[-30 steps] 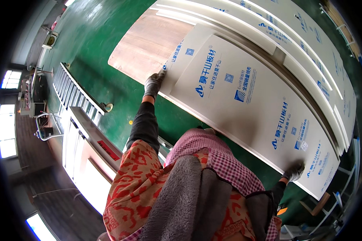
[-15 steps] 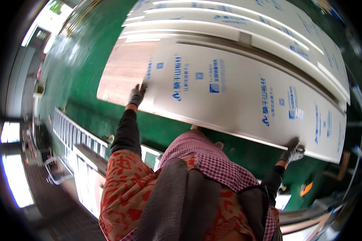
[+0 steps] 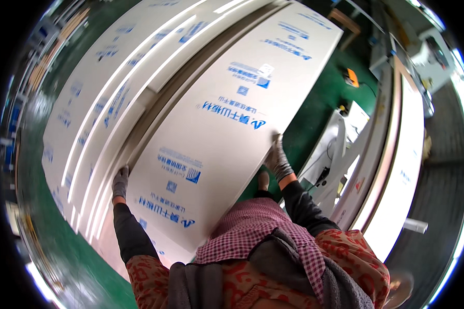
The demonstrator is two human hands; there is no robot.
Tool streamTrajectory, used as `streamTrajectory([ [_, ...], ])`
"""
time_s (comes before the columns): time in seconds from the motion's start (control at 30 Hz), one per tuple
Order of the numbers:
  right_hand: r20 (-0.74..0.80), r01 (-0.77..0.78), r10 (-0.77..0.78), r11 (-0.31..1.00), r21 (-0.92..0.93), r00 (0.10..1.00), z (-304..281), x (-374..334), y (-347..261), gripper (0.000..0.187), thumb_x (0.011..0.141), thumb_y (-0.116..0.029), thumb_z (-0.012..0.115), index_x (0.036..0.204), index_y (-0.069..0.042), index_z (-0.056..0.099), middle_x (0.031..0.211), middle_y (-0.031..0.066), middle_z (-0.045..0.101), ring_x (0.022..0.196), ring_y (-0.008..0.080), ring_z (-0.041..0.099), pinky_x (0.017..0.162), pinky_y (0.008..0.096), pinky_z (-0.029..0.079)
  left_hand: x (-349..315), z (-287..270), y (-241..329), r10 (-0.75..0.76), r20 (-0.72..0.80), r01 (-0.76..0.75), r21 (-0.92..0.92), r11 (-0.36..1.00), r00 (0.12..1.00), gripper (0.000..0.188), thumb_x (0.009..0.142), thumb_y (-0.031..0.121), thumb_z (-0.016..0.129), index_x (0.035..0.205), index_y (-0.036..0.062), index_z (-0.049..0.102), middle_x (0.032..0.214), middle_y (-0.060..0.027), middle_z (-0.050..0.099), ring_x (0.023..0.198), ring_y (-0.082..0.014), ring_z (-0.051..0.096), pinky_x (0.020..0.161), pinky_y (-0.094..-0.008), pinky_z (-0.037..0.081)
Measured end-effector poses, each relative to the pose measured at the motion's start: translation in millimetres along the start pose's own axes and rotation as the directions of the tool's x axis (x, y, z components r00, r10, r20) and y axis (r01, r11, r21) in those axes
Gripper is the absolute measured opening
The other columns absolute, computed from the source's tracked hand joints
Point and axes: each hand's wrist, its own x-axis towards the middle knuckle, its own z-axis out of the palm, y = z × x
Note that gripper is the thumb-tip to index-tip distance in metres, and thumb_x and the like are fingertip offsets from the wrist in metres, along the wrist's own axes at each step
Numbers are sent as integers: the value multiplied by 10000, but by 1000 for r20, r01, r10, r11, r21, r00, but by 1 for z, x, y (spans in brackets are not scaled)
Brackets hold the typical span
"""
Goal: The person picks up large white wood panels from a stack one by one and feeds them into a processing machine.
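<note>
The white panel (image 3: 201, 136) slants lower left to upper right between left hand (image 3: 120, 183) and right hand (image 3: 279, 159), at opposite long edges, finger closure unclear.

Pretty clearly a panel workshop, judging by the layered flat white blue-printed boards (image 3: 222, 129) and glossy green floor (image 3: 75, 261).

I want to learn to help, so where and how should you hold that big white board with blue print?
Probably hold the white board by its two long edges, one hand each, from opposite sides. It is wide and flat, with no handle showing. The left hand is at one long edge, the right hand at the other.
</note>
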Motion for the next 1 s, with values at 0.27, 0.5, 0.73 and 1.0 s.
streamTrajectory([
  [0.27,-185,268,-257,963,38,949,47,-18,34,745,836,-540,598,1372,-135,277,1311,93,421,1174,251,468,949,478,442,33,2,0,-97,142,45,329,943,985,882,836,739,260,962,-28,678,1013,-283,618,1037,-401,572,914,-425,440],
  [0.5,-322,286,-283,957,-40,904,50,-8,36,586,868,-474,566,1275,-114,347,1173,101,499,1023,236,558,798,427,540,17,-13,29,-140,86,105,326,940,986,826,839,737,257,880,43,704,950,-232,654,971,-374,606,868,-434,454],
  [0.73,-306,337,-316,942,14,898,36,10,48,587,857,-470,555,1262,-92,362,1136,122,509,994,263,561,823,445,526,17,-8,21,-180,101,149,260,954,978,820,832,738,286,928,37,700,974,-221,655,985,-382,596,883,-430,446],
  [1.0,-410,359,-353,931,-66,841,63,-19,41,670,851,-453,579,1344,-100,295,1178,117,475,1039,240,506,881,416,468,1,9,46,-13,-145,31,121,992,989,587,867,557,474,1052,29,652,1059,-212,630,1017,-372,580,895,-419,446],
])
